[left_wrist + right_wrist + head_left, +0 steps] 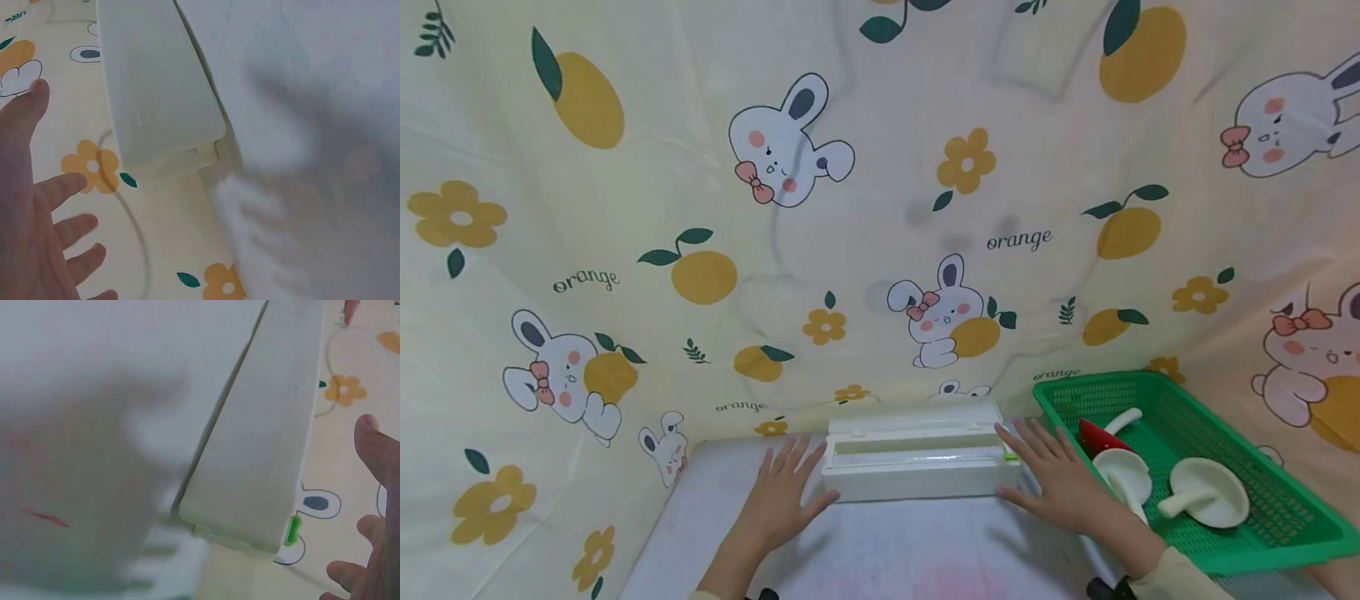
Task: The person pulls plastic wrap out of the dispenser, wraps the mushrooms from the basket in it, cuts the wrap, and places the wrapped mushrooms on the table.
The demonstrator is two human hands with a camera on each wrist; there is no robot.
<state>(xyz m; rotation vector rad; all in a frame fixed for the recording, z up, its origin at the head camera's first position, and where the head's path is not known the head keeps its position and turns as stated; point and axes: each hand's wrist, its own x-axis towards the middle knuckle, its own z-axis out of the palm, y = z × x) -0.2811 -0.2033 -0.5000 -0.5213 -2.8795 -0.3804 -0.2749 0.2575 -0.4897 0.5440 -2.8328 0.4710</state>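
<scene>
Lying between the spread hands [784, 502] [1063, 487]: white box [921, 483].

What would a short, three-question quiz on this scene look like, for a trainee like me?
1. True or false: the right hand is nearer the green basket than the left hand is.
2. Which hand is gripping the white box?
a) left
b) right
c) neither
3. Fill in: the small piece at the box's right end is ____ in colour.

Key: 1. True; 2. c; 3. green

White tabletop [887, 546] beneath white box [917, 486], green basket [1285, 552].
</scene>
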